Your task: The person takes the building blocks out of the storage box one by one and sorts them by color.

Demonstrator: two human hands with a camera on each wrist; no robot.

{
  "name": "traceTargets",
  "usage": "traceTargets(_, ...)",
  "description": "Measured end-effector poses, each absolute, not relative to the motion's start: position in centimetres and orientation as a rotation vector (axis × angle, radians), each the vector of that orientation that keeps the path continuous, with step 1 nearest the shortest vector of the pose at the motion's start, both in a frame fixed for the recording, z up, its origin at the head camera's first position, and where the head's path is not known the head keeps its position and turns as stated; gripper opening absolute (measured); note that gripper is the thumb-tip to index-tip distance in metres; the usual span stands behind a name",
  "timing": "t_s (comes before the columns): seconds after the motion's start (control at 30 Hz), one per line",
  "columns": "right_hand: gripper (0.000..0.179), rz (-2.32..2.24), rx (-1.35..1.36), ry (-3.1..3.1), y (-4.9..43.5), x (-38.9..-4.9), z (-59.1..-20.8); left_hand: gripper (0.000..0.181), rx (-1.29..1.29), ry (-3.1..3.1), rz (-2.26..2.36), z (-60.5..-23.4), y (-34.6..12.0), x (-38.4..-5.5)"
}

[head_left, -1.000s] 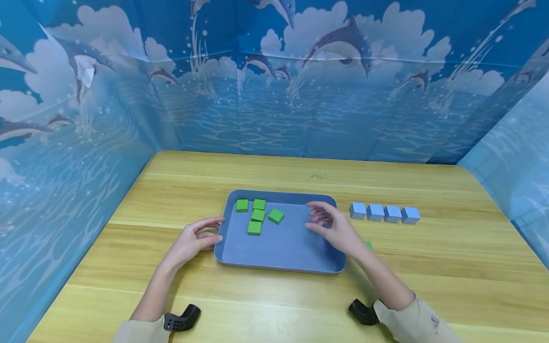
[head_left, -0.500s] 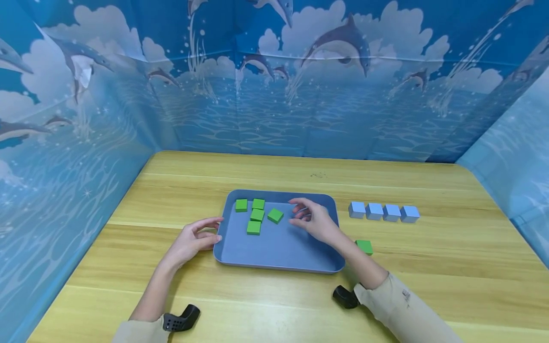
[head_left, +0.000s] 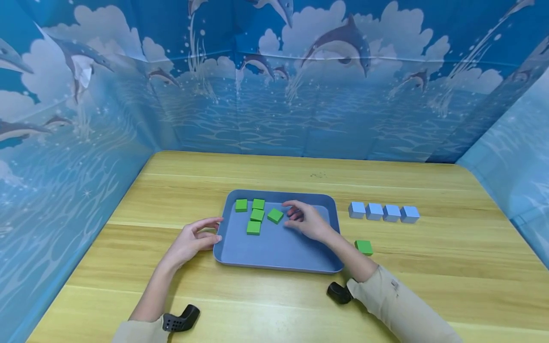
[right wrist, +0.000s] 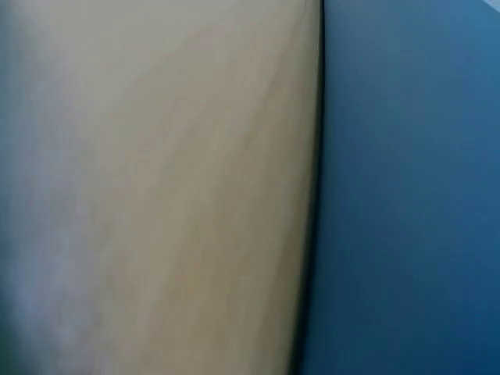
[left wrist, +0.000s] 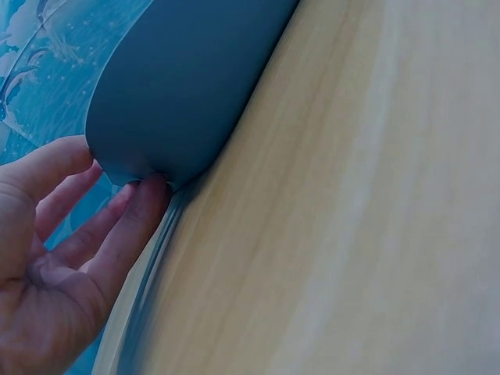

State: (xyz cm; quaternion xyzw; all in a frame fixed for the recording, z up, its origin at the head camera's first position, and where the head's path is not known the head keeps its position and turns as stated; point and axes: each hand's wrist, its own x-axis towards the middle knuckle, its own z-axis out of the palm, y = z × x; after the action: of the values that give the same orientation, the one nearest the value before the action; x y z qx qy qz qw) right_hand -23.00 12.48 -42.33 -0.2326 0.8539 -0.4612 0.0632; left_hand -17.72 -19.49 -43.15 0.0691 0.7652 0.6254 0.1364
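A blue-grey tray point(head_left: 279, 255) lies on the wooden table with several flat green blocks in its left half. Four of these would read as a group by the left side, among them a block point(head_left: 253, 227) nearest the front; a turned green block point(head_left: 275, 216) lies apart to their right. Over the tray my right hand point(head_left: 309, 223) has its thumb and fingers spread close beside that turned block, holding nothing. My left hand point(head_left: 193, 240) touches the tray's left end with its fingertips. In the left wrist view, the fingertips point(left wrist: 152, 191) meet the tray's outer wall point(left wrist: 180, 86).
Right of the tray, several light-blue cubes point(head_left: 374, 211) stand in a row. One more green block point(head_left: 363, 247) lies on the table point(head_left: 429, 267) near the right forearm. A dolphin-patterned sheet point(head_left: 274, 109) hangs behind and along the sides.
My right hand has moved left across the tray to the turned green block. The green block on the table, mostly hidden by the forearm before, now shows. My left hand stays put.
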Motion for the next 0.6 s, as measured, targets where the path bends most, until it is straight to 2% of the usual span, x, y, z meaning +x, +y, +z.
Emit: traceTargets(0.6, 0.049, -1.212, -0.887, 2.558, 12.11, -23.89, -43.03, 0.053, 0.204, 2.205, 1.817, -43.13, -19.40, -17.72)
